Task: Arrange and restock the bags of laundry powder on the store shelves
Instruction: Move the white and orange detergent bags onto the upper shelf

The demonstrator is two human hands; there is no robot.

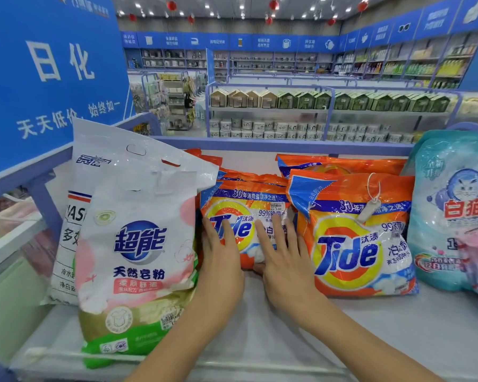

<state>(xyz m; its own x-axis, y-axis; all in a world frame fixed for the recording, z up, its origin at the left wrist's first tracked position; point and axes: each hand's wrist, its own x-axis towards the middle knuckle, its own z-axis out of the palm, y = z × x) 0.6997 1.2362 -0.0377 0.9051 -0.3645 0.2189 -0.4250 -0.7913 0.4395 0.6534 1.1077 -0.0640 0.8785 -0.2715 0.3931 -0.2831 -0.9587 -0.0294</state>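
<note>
Shelf (262, 334): holds powder bags (351, 244).
Left hand (222, 255): fingers straight, on small orange bag (243, 208).
Right hand (283, 260): spread, same bag.

Store interior. Ceiling (295, 2): rows of small white lights (242, 6), red lanterns (273, 4) hanging. Blue sign (47, 73), white characters, at left edge of shelf (273, 334). Beyond its far edge: aisle racks (271, 109) of house-shaped boxes (287, 99) and white tubs (260, 128). Wall shelving (398, 64) under blue header panels (218, 41).
</note>
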